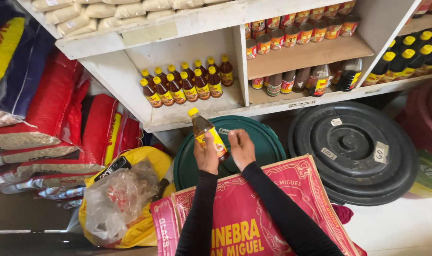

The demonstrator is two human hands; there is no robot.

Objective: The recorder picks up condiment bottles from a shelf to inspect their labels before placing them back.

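Nearest lies a red and pink printed cardboard box (254, 213), with both black-sleeved arms reaching over it. The left hand (206, 154) has its fingers clamped round a small amber glass bottle with a yellow cap and yellow label (207, 132), tilted, held above a dark green round bin lid (263, 142). The right hand (241, 148) touches the bottle's lower end, fingers curled together against it. Beyond, on a white wooden shelf (197, 114), stand rows of matching amber bottles (185, 83).
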